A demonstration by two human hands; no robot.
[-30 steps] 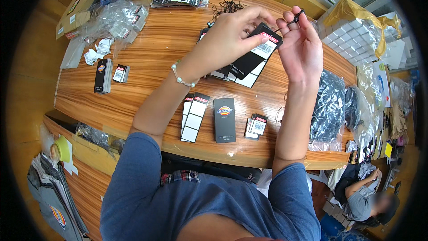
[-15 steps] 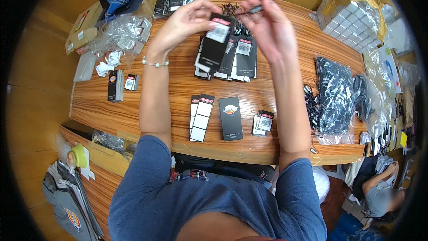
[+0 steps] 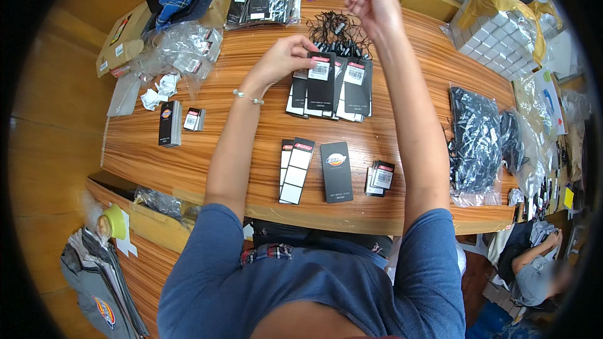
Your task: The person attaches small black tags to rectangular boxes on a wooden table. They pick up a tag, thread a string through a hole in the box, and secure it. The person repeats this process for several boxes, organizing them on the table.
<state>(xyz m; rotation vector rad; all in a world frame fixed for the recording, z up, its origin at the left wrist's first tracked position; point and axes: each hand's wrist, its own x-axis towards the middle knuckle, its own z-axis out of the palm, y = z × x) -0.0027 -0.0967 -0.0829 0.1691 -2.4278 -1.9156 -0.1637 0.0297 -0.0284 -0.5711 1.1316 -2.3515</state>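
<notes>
My left hand (image 3: 287,63) pinches the top edge of a black hang tag (image 3: 321,91) with a white barcode label, which rests over a pile of similar tags (image 3: 358,91). Black strings (image 3: 336,25) with small toggles spread out from the top of that pile. Beyond them, my right hand (image 3: 377,9) is raised with fingers curled together; whatever it may hold is too small to make out. Nearer me are white-panelled cards (image 3: 296,172), a single black tag (image 3: 336,172) and a few small barcode tags (image 3: 380,177).
At left stand stacks of black tags (image 3: 169,124) and small tags (image 3: 194,119), near crumpled paper (image 3: 161,90). A bag of tags (image 3: 264,0) lies at the back. On the right are a bag of black strings (image 3: 474,141) and a wrapped block of small white boxes (image 3: 496,34).
The hang tag has come down onto the pile with my left hand. My right hand has moved up and away, and the strings now lie spread above the tags.
</notes>
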